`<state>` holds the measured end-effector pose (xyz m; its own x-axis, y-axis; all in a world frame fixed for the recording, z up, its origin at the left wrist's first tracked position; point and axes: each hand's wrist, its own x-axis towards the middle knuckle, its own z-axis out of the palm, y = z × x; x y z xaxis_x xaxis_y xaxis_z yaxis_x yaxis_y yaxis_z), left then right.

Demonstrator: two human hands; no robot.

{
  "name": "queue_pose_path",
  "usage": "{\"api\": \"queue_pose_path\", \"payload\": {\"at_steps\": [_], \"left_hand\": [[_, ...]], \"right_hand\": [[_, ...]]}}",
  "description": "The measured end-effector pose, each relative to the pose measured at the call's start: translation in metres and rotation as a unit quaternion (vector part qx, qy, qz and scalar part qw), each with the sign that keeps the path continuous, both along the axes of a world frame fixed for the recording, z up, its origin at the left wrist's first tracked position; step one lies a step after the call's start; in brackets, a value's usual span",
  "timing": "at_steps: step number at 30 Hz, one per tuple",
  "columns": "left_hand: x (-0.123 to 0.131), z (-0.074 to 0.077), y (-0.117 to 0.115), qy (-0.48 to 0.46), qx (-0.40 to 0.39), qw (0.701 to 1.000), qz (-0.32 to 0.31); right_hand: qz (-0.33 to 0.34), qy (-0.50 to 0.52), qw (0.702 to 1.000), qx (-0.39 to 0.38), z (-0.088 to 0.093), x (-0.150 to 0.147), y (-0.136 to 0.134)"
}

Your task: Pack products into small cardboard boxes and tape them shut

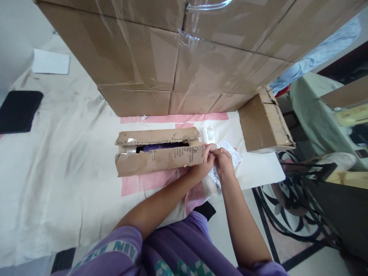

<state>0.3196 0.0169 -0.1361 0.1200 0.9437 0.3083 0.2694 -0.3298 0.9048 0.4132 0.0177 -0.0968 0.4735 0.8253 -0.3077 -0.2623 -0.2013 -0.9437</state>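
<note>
A long, torn cardboard box (156, 151) lies on a cloth-covered surface, its top flaps parted over something purple (161, 146) inside. My left hand (204, 163) is closed on the box's right end. Touching it, my right hand (223, 160) pinches at the same end, over a printed white sheet (234, 153). What the fingers pinch is too small to make out. A clear tape roll (209, 133) sits just behind the hands.
Large taped cardboard cartons (178, 53) stack up right behind the box. A smaller open carton (263, 120) stands to the right. A black pad (18, 111) and a white paper (50, 61) lie far left. A dark metal frame (307, 184) stands at right.
</note>
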Motion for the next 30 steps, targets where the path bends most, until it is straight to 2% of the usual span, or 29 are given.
{"api": "queue_pose_path", "payload": {"at_steps": [5,11,20,30], "left_hand": [[0.0,0.003,-0.003,0.01,0.008,1.0,-0.02],[-0.002,0.009,-0.009,0.103,0.01,0.994,-0.042],[-0.001,0.02,-0.021,0.163,0.001,0.985,-0.047],[-0.001,0.018,-0.023,0.234,0.018,0.971,-0.042]], "right_hand": [[-0.008,-0.001,1.0,-0.01,0.001,0.0,-0.002],[-0.024,-0.013,1.0,-0.001,-0.003,-0.001,-0.005],[-0.006,-0.015,1.0,0.016,-0.004,-0.001,-0.006],[-0.011,-0.029,0.999,0.037,-0.01,-0.001,-0.007]]}}
